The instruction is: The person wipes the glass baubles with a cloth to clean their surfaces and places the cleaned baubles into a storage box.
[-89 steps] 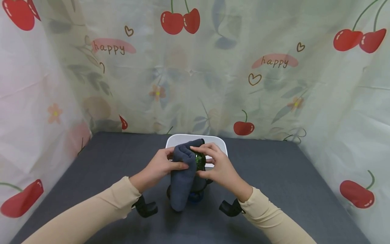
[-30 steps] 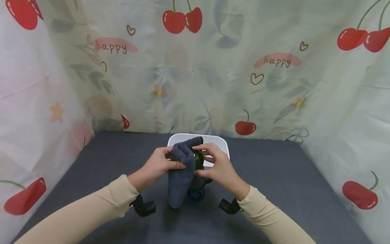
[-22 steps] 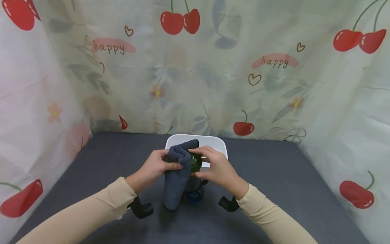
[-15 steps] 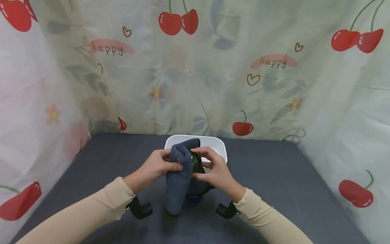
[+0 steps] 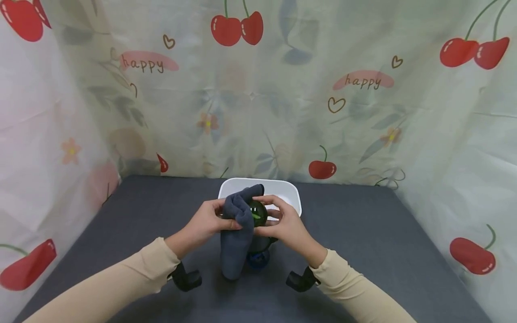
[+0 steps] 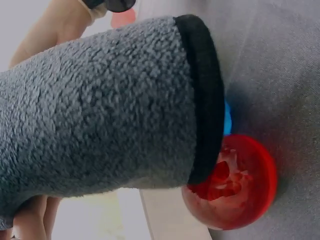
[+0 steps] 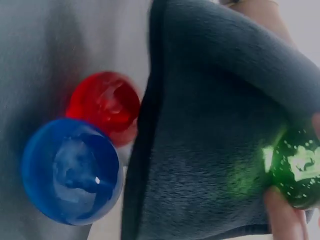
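My left hand (image 5: 205,222) pinches a dark grey towel (image 5: 235,251), which hangs folded from thumb and fingers. With its fingers curled around it, my right hand (image 5: 286,224) holds a clear green ball (image 5: 258,213) against the towel's right side. Bubbles and bright glints show inside the green ball (image 7: 300,170) in the right wrist view. Below the hanging cloth, a clear blue ball (image 7: 72,172) and a clear red ball (image 7: 107,105) lie side by side on the table. The towel hides the red ball in the head view.
Behind the hands stands a white tray (image 5: 258,180), partly covered by the towel and fingers. A dark grey cloth covers the table (image 5: 355,242). Black wrist mounts (image 5: 186,279) hang under both forearms. Printed curtains (image 5: 250,112) enclose the back and sides.
Compared with three seconds ago, both hands have shifted slightly left with towel and ball. The green ball has turned in the right fingers and shows more beside the towel, whose hanging end has swayed.
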`<state>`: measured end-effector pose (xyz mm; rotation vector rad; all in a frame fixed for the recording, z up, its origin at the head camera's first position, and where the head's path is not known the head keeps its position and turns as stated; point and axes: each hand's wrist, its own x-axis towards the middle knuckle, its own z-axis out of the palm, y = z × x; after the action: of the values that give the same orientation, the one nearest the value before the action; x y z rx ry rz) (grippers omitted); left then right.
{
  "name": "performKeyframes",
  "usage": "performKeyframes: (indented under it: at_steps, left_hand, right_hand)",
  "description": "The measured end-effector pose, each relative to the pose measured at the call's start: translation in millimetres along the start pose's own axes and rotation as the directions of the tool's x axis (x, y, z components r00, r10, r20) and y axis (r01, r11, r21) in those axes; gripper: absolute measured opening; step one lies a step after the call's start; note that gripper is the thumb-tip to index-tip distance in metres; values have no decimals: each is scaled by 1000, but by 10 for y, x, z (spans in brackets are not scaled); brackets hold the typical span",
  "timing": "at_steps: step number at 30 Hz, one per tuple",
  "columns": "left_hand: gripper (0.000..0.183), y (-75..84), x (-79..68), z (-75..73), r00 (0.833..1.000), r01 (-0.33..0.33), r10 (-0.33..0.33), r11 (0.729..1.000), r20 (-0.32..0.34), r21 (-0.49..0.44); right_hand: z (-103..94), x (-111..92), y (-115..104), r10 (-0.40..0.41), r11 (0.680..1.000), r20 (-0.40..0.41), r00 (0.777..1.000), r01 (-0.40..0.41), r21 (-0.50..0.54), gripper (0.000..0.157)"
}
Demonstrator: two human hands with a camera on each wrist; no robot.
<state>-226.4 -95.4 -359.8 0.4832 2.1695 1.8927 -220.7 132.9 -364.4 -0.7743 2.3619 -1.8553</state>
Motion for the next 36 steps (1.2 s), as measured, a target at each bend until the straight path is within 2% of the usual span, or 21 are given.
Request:
performKeyframes:
  at_steps: [5,11,14,17,18,20,22,24,26,28,30,32,34,36]
  left_hand:
    - [40,-7,3,27,999,-28,29,1000,-39,14]
    - [33,30,8,31,998,-21,17,997,-68,-69]
    - [39,54,11,37,999,28,-31,996,-36,-82]
    - [48,66,17,51,997,76,-76,995,7,-60]
    - [50,65,19,55,997,77,-77,996,16,-47]
    - [50,52,26,62,998,69,-69,997,10,-27]
    - [45,29,30,60,999,50,-50,999,-10,-18]
    - [40,8,30,52,999,24,-25,1000,-35,-14]
    - [36,-8,24,44,999,17,-19,999,-49,-42]
    - [35,-10,15,40,999,25,-29,995,-34,-98]
    - [36,-11,6,37,999,39,-38,987,4,-157]
    - [37,-6,-5,29,998,55,-48,980,37,-192]
    - [38,4,-14,23,998,53,-43,979,51,-195]
    - [37,15,-21,14,999,34,-30,983,27,-182]
  right_hand:
    - [-56,11,0,68,997,-4,998,-69,-33,62]
    - [-138,6,-81,79,994,46,996,-82,73,68]
    - [-127,3,-90,37,997,70,997,-41,58,71]
    - [-103,-6,-78,-64,992,65,996,71,-107,71]
    - [-97,-9,-71,-109,975,60,992,118,-186,70]
    - [-92,-13,-56,-194,922,47,980,198,-333,68]
    - [-93,-20,-40,-243,882,41,969,238,-407,66]
    - [-92,-26,-29,-252,882,36,967,246,-402,66]
    - [-87,-34,-20,-237,914,31,971,233,-332,66]
    - [-75,-36,-14,-224,946,33,974,225,-235,67]
    - [-62,-34,-11,-235,956,42,971,239,-169,67]
    - [-39,-20,-8,-257,951,48,965,261,-165,68]
    - [-23,-9,-9,-282,927,37,959,282,-249,69]
    - [-19,4,-15,-307,887,13,952,291,-359,70]
